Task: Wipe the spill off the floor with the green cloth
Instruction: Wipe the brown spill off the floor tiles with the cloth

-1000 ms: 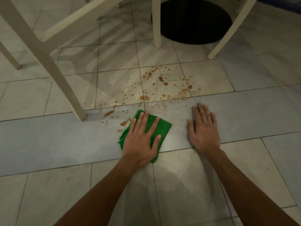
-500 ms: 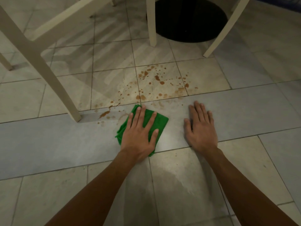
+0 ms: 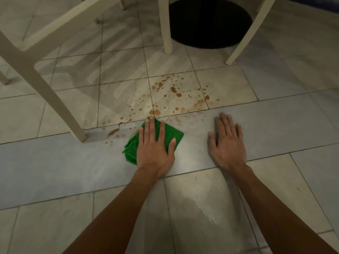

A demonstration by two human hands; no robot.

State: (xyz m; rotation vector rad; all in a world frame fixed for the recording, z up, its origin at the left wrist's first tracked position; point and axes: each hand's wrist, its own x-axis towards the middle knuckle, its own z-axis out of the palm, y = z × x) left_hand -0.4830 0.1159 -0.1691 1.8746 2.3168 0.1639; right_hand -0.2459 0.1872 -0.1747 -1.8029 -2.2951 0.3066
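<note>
Head view: the job looks barely begun. The spill (image 3: 173,89), a scatter of brown drops and blotches, covers the pale tiles just beyond the hands, and a longer streak lies on the grey strip beside the nearest chair leg (image 3: 55,99). Only faint, washed-out smears show on the grey strip just past the cloth, which may be where liquid has been picked up; I cannot be sure. Nearly all the stain is left to wipe, most of it ahead and to the left of the cloth.

The green cloth (image 3: 172,133) lies folded into a rough square on the floor (image 3: 55,162), at the near edge of the spill. It looks soft and fuzzy, like microfibre, with layered edges showing at its left corner. The left hand (image 3: 154,143) presses flat on top of it, fingers straight and spread, fingertips reaching the cloth's far edge. The right hand (image 3: 227,143) lies flat on the bare floor well to the right, fingers straight, holding nothing, seemingly as a prop.

The floor is smooth, slightly glossy tile, cream squares with thin dark grout lines and a band of matt grey slabs. The chair legs are square-cut and cream painted. A round black base (image 3: 209,21), flat and dull, sits beyond the spill.
</note>
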